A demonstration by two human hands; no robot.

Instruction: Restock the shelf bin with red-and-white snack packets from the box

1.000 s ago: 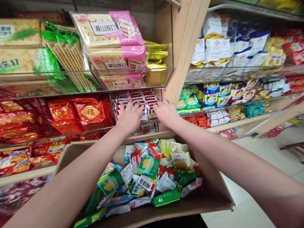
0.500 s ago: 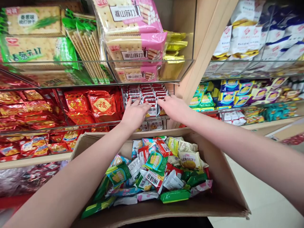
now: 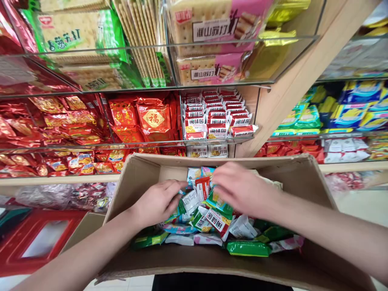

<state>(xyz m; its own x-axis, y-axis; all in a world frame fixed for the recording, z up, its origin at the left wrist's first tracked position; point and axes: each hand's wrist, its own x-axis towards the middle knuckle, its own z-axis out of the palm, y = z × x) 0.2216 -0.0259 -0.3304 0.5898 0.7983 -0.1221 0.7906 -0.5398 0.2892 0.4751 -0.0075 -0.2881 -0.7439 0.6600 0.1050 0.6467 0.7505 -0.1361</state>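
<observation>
A cardboard box (image 3: pixel 260 268) holds a loose heap of small wrapped snack packets in mixed colours. My left hand (image 3: pixel 160 202) is down in the box at the heap's left side, its fingers curled together at a silver-white packet (image 3: pixel 190 201). Over the upper right of the heap is my right hand (image 3: pixel 239 188), slightly blurred, with fingers bent and pinched by a red packet (image 3: pixel 203 188) and a green packet (image 3: pixel 220 202). What lies between the fingertips of either hand is hidden. A red-and-white packet (image 3: pixel 217 220) lies face up below them.
Behind the box, a shelf compartment holds stacked red-and-white packets (image 3: pixel 218 117) in rows. To their left are red packs (image 3: pixel 154 117). Large cracker packs (image 3: pixel 81 34) fill the shelf above. A wooden upright (image 3: pixel 281 97) divides the shelving. A red plastic container (image 3: pixel 45 238) stands lower left.
Both hands have come back from the stacked red-and-white packets on the shelf and down into the box. The view has shifted, so the shelf rows now show uncovered.
</observation>
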